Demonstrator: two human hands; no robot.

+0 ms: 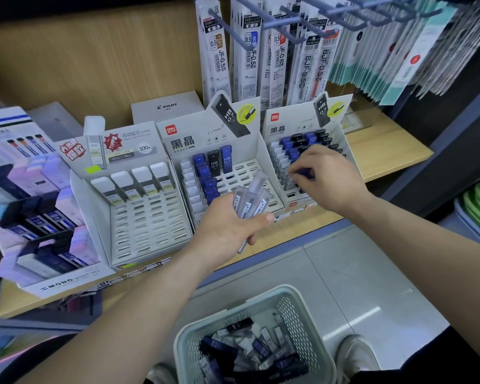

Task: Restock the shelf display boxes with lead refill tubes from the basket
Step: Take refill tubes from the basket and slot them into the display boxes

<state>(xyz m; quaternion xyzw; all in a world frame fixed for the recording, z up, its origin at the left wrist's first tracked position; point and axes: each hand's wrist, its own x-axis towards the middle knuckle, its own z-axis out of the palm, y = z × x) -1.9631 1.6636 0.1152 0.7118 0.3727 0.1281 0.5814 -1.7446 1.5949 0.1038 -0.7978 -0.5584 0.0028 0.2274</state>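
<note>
My left hand [230, 225] grips a bunch of clear lead refill tubes [254, 196] in front of the middle display box [261, 151]. My right hand [324, 176] is over the right display box [347, 139], fingers pinching a blue lead refill tube [306, 173] among the rows of blue, black and white tubes there. The middle box holds a few white, blue and black tubes at its left and back, with many bare slots. A pale green basket [297, 303] on the floor below holds several loose tubes.
A left display box [150, 217] holds a back row of white-capped tubes. A MONO box [67, 284] with eraser-like packs sits at far left. Hanging refill packs [283, 51] on metal hooks are above the boxes. My shoes [355, 353] stand beside the basket.
</note>
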